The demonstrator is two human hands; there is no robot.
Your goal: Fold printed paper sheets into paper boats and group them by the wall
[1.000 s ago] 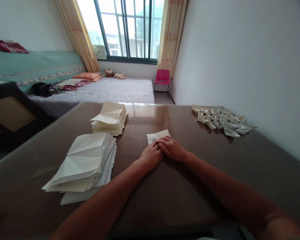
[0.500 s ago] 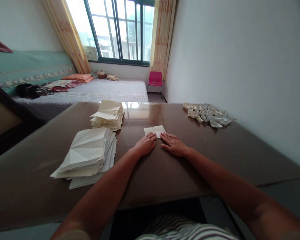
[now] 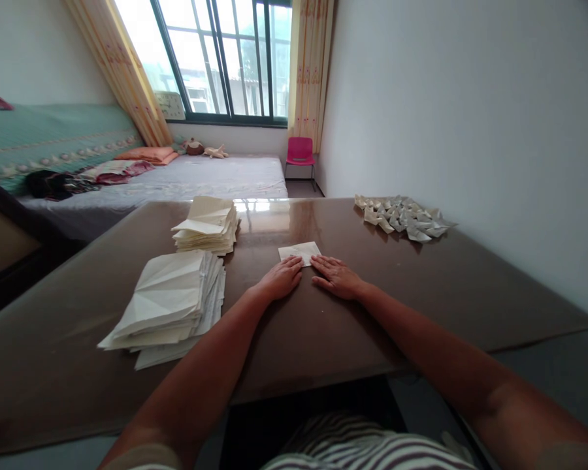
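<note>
A small folded sheet of paper (image 3: 298, 250) lies flat on the brown table (image 3: 323, 346), straight ahead of me. My left hand (image 3: 283, 277) rests on its near left edge with the fingers stretched out. On the near right edge lie the fingertips of my right hand (image 3: 339, 277), flat and with the thumb apart. Both hands press the paper from above and neither grips it. The near edge of the paper is partly hidden under the fingers.
Left of my arm lies a large stack of creased white paper (image 3: 169, 294), with a yellowish paper stack (image 3: 208, 225) behind it. Several folded paper boats (image 3: 402, 217) sit at the back right near the wall. Beyond the table are a bed (image 3: 225, 175) and a pink chair (image 3: 300, 152).
The view has shifted slightly. Both hands stay on the folded paper in nearly the same pose, and the paper keeps its place on the table.
</note>
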